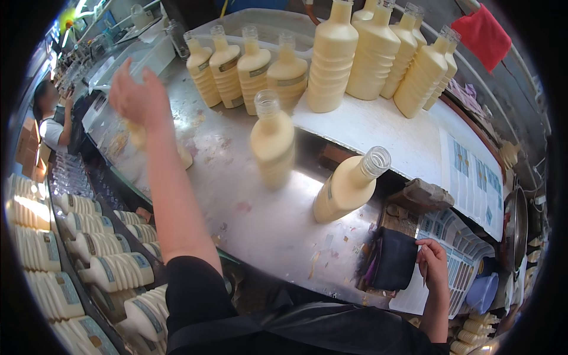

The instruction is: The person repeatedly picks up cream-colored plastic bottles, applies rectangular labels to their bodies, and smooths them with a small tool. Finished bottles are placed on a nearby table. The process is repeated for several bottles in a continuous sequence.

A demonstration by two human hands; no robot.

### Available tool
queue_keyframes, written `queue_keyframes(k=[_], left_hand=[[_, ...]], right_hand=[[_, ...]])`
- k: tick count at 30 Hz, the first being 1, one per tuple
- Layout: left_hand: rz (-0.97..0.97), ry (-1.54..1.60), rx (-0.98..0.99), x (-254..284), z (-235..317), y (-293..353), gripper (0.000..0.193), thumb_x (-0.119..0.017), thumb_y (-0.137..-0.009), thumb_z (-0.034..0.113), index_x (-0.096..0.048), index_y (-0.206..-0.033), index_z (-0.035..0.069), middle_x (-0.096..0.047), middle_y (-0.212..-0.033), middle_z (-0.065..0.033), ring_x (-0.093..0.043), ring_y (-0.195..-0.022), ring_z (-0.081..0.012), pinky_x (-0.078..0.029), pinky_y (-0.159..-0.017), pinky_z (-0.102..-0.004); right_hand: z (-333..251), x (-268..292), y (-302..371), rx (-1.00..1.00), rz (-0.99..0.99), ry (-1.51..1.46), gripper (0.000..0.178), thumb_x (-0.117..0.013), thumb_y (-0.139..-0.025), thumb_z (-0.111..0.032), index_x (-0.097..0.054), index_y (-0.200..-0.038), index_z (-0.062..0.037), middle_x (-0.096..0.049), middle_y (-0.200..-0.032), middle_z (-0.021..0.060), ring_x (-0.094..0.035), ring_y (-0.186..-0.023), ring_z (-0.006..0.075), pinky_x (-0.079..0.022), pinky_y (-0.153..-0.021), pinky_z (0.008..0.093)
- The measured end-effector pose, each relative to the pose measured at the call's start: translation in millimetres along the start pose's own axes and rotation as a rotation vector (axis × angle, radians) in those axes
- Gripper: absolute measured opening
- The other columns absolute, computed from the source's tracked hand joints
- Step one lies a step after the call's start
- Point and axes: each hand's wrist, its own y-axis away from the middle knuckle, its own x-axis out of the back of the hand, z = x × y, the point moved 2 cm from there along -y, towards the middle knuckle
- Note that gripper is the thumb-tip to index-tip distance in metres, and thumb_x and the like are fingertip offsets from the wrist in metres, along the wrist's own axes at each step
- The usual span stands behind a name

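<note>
My left hand (139, 97) is raised over the far left of the metal table, its fingers apart and nothing in them. Behind that forearm a cream bottle (184, 157) is mostly hidden. My right hand (433, 266) is closed in a pinch at the edge of a black cloth-like pad (395, 259); what its fingertips hold is too small to make out. Two cream bottles with clear glass necks stand before me: a blurred middle bottle (272, 145) and a nearer right bottle (346, 189). Behind them is a row of labelled cream bottles (254, 68).
Tall ribbed cream bottles (333, 62) stand on a white board (378, 127) at the back right. Printed label sheets (455, 260) lie beside my right hand. A stone-like block (421, 196) rests nearby. Crates of bottles (121, 269) fill the lower left. A person (56, 121) works far left.
</note>
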Motion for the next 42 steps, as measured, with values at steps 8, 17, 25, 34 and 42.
queue_keyframes(k=[8, 17, 25, 34, 42], left_hand=[[-0.5, -0.017, 0.469, 13, -83, 29, 0.062, -0.075, -0.085, 0.041, -0.055, -0.132, 0.005, -0.068, -0.122, -0.0223, -0.065, -0.114, -0.0407, -0.049, -0.096, -0.0486], [-0.507, -0.011, 0.26, 140, 19, 28, 0.056, -0.075, -0.084, 0.046, -0.061, -0.119, 0.004, -0.074, -0.102, -0.0193, -0.07, -0.098, -0.0415, -0.054, -0.085, -0.0498], [-0.792, 0.681, 0.111, 277, 173, 38, 0.052, -0.082, -0.077, 0.05, -0.071, -0.096, 0.003, -0.074, -0.082, -0.0159, -0.072, -0.078, -0.0352, -0.055, -0.071, -0.0419], [-1.053, 0.935, -0.065, 290, 360, 137, 0.055, -0.078, -0.079, 0.054, -0.068, -0.083, 0.0, -0.071, -0.076, -0.0182, -0.07, -0.074, -0.0371, -0.055, -0.072, -0.0438], [-1.65, 1.415, 0.4, 280, 331, 260, 0.079, -0.066, -0.092, 0.026, -0.029, -0.158, 0.004, -0.051, -0.145, -0.0213, -0.057, -0.129, -0.0299, -0.047, -0.105, -0.0416]], right_hand=[[10, 3, 1, 0.095, -0.048, -0.009, 0.02, -0.055, -0.103, -0.016, -0.067, -0.113, -0.003, -0.06, -0.067, 0.0034, -0.039, -0.039, 0.004, -0.027, -0.038, 0.0202], [-15, -10, 34, 0.191, -0.088, 0.093, 0.021, -0.058, -0.101, -0.016, -0.069, -0.112, -0.0015, -0.064, -0.07, 0.0032, -0.058, -0.059, 0.0075, -0.041, -0.054, 0.0214], [-42, -53, 70, 0.535, -0.219, 0.279, 0.031, -0.068, -0.09, -0.008, -0.068, -0.121, -0.0012, -0.073, -0.094, 0.007, -0.061, -0.064, 0.0075, -0.05, -0.062, 0.0241], [-71, -32, 73, 0.349, -0.099, 0.521, 0.089, -0.088, -0.07, -0.028, -0.044, -0.142, -0.0002, -0.068, -0.123, 0.0184, -0.069, -0.111, 0.0257, -0.053, -0.097, 0.039], [-38, 12, 8, 0.212, -0.374, -0.137, 0.076, -0.08, -0.08, -0.028, -0.049, -0.143, 0.0018, -0.064, -0.132, 0.0151, -0.062, -0.12, 0.021, -0.048, -0.104, 0.0352]])
